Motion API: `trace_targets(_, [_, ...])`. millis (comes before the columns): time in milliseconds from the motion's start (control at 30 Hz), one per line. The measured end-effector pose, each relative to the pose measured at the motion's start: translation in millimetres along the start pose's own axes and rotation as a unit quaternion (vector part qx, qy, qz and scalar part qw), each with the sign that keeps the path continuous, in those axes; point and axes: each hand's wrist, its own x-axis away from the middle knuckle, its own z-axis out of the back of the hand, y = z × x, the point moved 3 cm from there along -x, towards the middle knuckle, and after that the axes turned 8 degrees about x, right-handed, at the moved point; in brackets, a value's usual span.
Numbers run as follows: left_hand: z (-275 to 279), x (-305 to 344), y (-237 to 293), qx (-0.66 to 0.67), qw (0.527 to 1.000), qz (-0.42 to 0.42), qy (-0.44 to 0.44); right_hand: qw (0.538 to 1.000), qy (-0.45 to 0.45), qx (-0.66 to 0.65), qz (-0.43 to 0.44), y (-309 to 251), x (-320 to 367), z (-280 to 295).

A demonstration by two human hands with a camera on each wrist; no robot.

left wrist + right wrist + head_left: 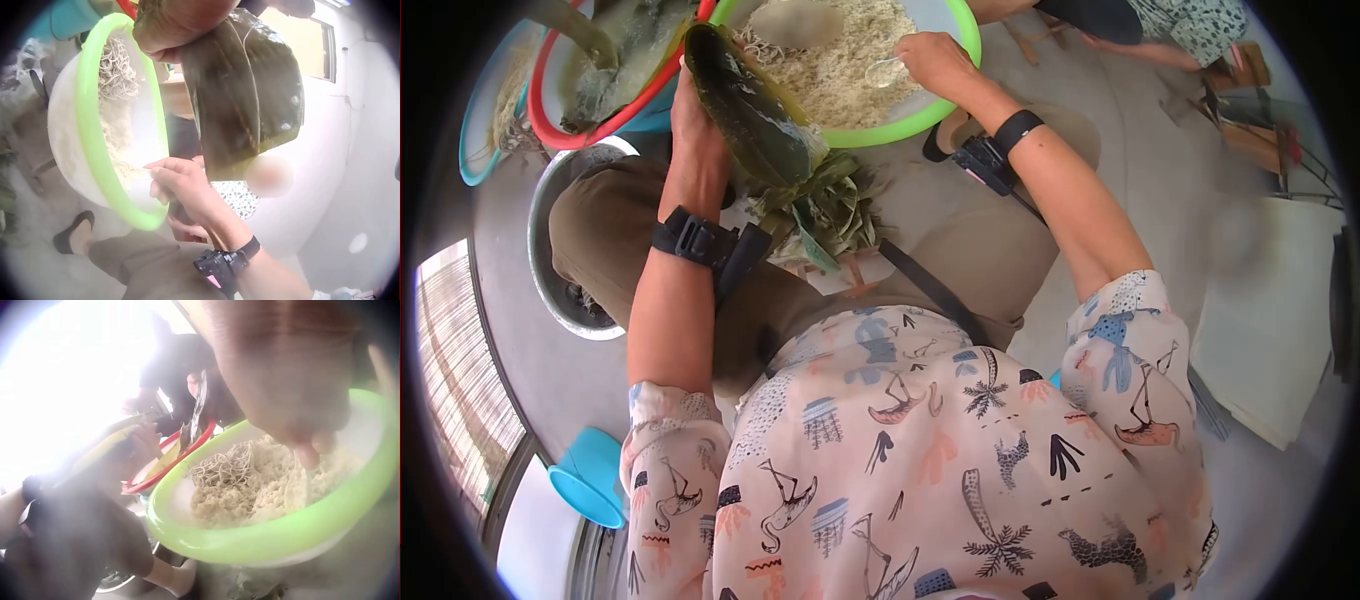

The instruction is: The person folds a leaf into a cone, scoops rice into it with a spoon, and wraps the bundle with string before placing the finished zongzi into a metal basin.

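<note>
Leaf [750, 105], dark green and folded into a long trough, is held in the air at the left rim of the green bowl [920, 118], between it and the red-rimmed bowl [595, 132]. The left hand [695, 125] grips it, fingers curled round the fold. The right hand [935, 60] pinches a clear spoon [885, 70] dipped into the rice [840, 75]. The fold looks like the weak point: if the grip slackens, the slick leaf may spring open and drop whatever goes in onto the spare leaves [830, 210] on the lap. A heaped spoon crossing the rim could also shed grains.
</note>
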Motion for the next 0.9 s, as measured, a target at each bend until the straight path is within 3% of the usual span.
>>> trace_targets(167, [5.3, -3.5, 6.4, -0.037, 0.998, 0.042, -0.038, 0.994, 0.048, -0.091, 0.049, -3.6, 2.0, -26.0])
trace_targets(233, [3.3, -1.5, 2.3, -0.043, 0.997, 0.05, -0.033, 0.984, -0.08, -0.158, 0.014, -7.8, 3.2, -41.7])
trace_targets(333, [-5.5, -5.3, 14.0, -0.008, 1.0, -0.003, 0.026, 0.961, -0.169, -0.218, -0.017, -17.0, -7.7, -36.7])
trace_targets(400, [-6.0, -2.8, 15.1, -0.01, 0.998, 0.04, -0.048, 0.953, -0.189, -0.236, -0.032, -19.2, -11.8, -37.1])
trace_targets(467, [-4.8, -1.4, 18.4, -0.009, 0.997, 0.05, -0.055, 0.944, -0.208, -0.252, -0.048, -20.1, -13.9, -34.2])
trace_targets(533, [-6.9, -1.7, 18.3, 0.004, 0.995, 0.07, -0.069, 0.899, -0.265, -0.33, -0.116, -18.2, -11.2, -34.5])
trace_targets(567, [-5.4, -2.7, 18.9, -0.014, 0.998, 0.058, -0.033, 0.9, -0.262, -0.33, -0.112, -18.7, -11.7, -31.8])
trace_targets(633, [5.8, -9.7, 18.0, -0.012, 0.999, 0.027, -0.02, 0.854, -0.27, -0.425, -0.134, -17.9, -12.5, -31.5])
trace_targets(733, [9.8, -15.2, 11.8, -0.034, 0.999, 0.012, -0.026, 0.829, -0.237, -0.486, -0.142, -11.9, -10.2, -26.7])
trace_targets(767, [5.1, -11.0, 3.3, -0.041, 0.999, -0.015, 0.014, 0.834, -0.209, -0.492, -0.14, -10.0, -6.9, -20.2])
trace_targets(833, [3.7, -14.5, -3.8, -0.02, 0.994, -0.055, 0.088, 0.835, -0.191, -0.507, -0.094, -2.6, -1.2, -3.1])
trace_targets(900, [-0.7, -18.1, -11.2, -0.023, 0.993, -0.06, 0.101, 0.834, -0.175, -0.521, -0.047, -11.4, -1.8, 17.2])
